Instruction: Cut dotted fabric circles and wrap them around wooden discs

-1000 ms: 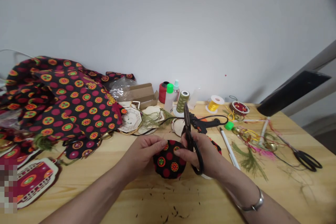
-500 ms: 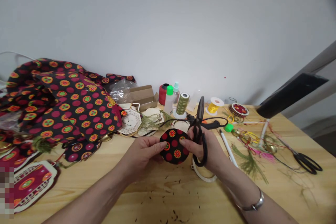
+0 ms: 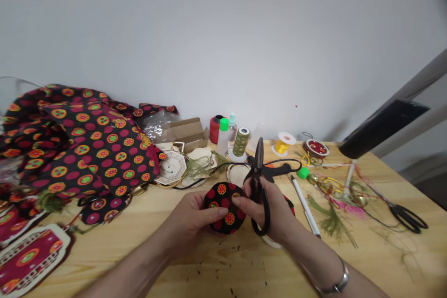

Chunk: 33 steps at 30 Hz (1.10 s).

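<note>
A round piece of black fabric with red, orange and green flowers is between my two hands, low over the table. My left hand grips its left side, thumb on top and fingers underneath. The thumb of my right hand rests at its right edge. Dark scissors also hang in my right hand, blades upward and together. Under that hand, a pale ring shows in part. A bit of dark red patterned fabric peeks out beside the wrist; the rest is hidden.
Patterned cloth is heaped at the left. Behind my hands are a cardboard box, a green-capped bottle, a green thread spool and a black glue gun. A white pen and second scissors lie right.
The fabric disc and both hands have shifted slightly left and down in view. My left thumb reaches further over the disc. The patterned bit by my right wrist has come into sight.
</note>
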Tool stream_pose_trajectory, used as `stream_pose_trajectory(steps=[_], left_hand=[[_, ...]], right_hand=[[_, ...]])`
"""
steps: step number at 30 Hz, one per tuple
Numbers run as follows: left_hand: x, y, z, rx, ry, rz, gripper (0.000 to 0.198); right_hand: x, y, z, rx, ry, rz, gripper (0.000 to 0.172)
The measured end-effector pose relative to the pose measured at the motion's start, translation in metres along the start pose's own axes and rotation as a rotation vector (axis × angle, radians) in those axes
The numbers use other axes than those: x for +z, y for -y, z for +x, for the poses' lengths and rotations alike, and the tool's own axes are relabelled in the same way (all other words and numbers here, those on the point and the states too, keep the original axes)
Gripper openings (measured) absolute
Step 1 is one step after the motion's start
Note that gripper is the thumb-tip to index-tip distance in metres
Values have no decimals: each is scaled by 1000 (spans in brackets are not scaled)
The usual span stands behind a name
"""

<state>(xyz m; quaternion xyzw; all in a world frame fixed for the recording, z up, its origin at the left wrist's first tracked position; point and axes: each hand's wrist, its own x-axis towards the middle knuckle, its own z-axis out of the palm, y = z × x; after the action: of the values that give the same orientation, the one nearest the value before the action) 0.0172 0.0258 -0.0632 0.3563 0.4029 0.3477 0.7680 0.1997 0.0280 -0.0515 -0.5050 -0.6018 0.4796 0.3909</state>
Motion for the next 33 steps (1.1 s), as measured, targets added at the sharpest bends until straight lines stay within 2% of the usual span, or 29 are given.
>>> stream_pose_trajectory(steps=[6, 9, 12, 15, 21, 28, 33], left_hand=[[-4, -8, -1, 50, -127, 8, 32], [-7, -16, -2, 85, -213, 1, 32], [-9, -19, -2, 124, -266, -11, 30], [-9, -19, -2, 127, -268, -28, 29], [-9, -20, -2, 143, -256, -62, 28], [-9, -19, -2, 165, -282, -112, 29], [-9, -18, -1, 166, -273, -126, 28]], right_hand=[[-1, 7, 2, 69, 9, -37, 39], [-5, 11, 2, 113, 80, -30, 46], [-10, 10, 1, 75, 169, -68, 46], [-14, 11, -1, 6, 199, -237, 41], [-18, 23, -6, 14, 105, -678, 29], [-13, 30, -7, 2, 57, -816, 36], [-9, 26, -7, -72, -2, -902, 43]])
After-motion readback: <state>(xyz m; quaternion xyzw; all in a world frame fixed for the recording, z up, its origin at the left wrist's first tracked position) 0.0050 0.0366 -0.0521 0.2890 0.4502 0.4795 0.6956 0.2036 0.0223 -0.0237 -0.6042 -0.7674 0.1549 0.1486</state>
